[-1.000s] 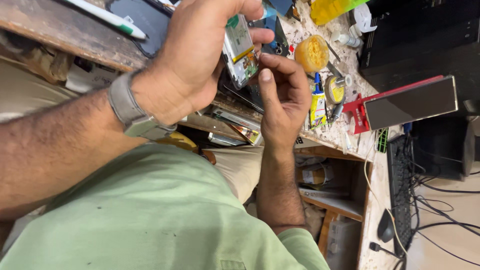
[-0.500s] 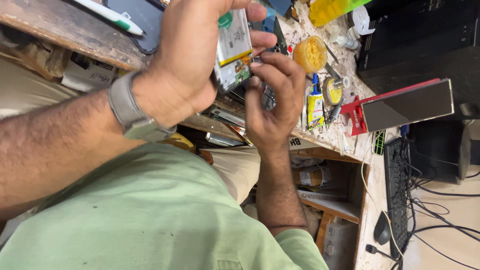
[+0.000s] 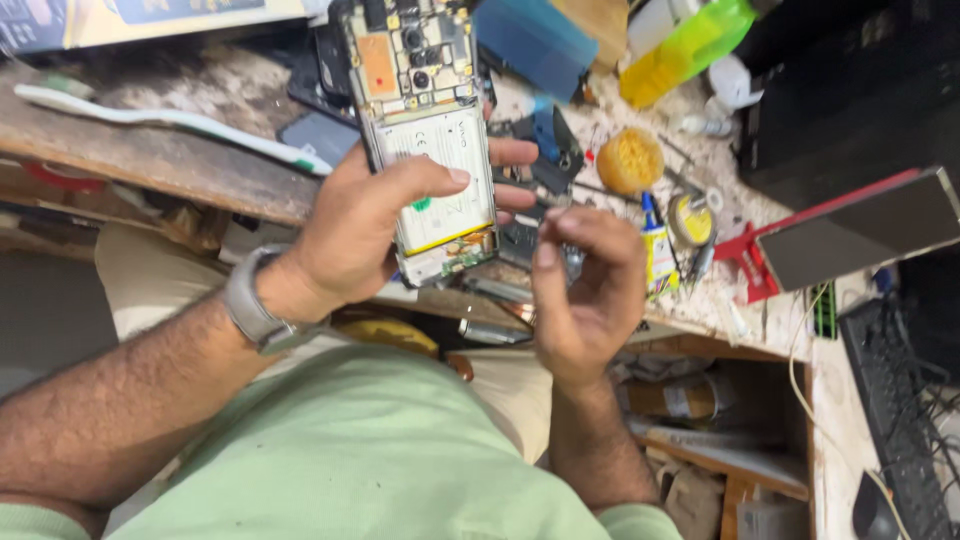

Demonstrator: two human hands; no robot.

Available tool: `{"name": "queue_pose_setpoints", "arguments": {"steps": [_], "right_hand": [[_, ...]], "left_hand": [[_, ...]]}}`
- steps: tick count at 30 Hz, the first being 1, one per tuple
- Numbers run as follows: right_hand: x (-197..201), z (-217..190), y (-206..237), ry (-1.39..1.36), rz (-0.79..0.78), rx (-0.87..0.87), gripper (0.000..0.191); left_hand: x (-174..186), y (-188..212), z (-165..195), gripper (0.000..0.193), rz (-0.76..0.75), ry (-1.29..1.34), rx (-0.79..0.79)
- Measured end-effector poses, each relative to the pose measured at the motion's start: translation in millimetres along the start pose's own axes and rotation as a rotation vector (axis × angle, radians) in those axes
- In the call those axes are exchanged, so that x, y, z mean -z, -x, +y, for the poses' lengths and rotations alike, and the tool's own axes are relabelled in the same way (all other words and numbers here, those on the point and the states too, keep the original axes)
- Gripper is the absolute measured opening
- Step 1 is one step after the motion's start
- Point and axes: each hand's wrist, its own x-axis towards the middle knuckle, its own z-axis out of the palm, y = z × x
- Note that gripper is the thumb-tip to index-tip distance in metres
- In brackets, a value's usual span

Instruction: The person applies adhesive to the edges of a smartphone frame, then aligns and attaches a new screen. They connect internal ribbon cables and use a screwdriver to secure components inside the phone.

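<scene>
1. Sleeves of a light green shirt (image 3: pixel 380 450) are seen closest, at the bottom.
2. A grey watch (image 3: pixel 250 305) is worn on the left wrist.
3. The opened phone (image 3: pixel 425 130) is held up by the left hand (image 3: pixel 365 235), thumb laid across its white battery (image 3: pixel 440 175).
4. Nothing is held by the right hand (image 3: pixel 585 295); its fingers are curled loosely, just beside the phone's lower end.
5. Farther off, a messy workbench (image 3: pixel 150 150) is seen with a yellow sponge (image 3: pixel 630 160) and a red stand (image 3: pixel 750 265).
</scene>
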Motion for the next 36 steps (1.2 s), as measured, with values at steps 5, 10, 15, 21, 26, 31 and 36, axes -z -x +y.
{"name": "queue_pose_setpoints", "arguments": {"steps": [5, 10, 15, 21, 26, 31, 36], "right_hand": [[6.6, 0.6, -4.8, -0.118, -0.012, -0.150, 0.029], [21.5, 4.7, -3.3, -0.201, 0.006, -0.236, 0.028], [67.8, 19.6, 12.1, -0.179, 0.265, -0.235, 0.025], [108.6, 17.6, 39.3, -0.107, 0.456, -0.259, 0.020], [58.5, 4.1, 70.7, -0.221, 0.188, -0.430, 0.037], [19.7, 11.5, 64.9, -0.450, 0.027, -0.529, 0.058], [2.4, 20.8, 52.3, -0.511, 0.058, -0.559, 0.048]], "left_hand": [[0.1, 9.8, -10.8, 0.049, 0.036, -0.049, 0.088], [8.3, 20.3, -25.1, 0.037, 0.098, -0.380, 0.050], [13.1, 28.9, -24.9, 0.033, 0.166, -0.401, -0.008], [11.0, 26.8, -30.1, 0.035, 0.294, -0.357, -0.018], [6.8, 26.7, -52.7, 0.030, 0.306, -0.211, 0.002], [2.4, 32.8, -72.9, 0.030, 0.311, -0.125, -0.025], [4.2, 33.2, -72.4, 0.032, 0.306, -0.155, -0.065]]}}
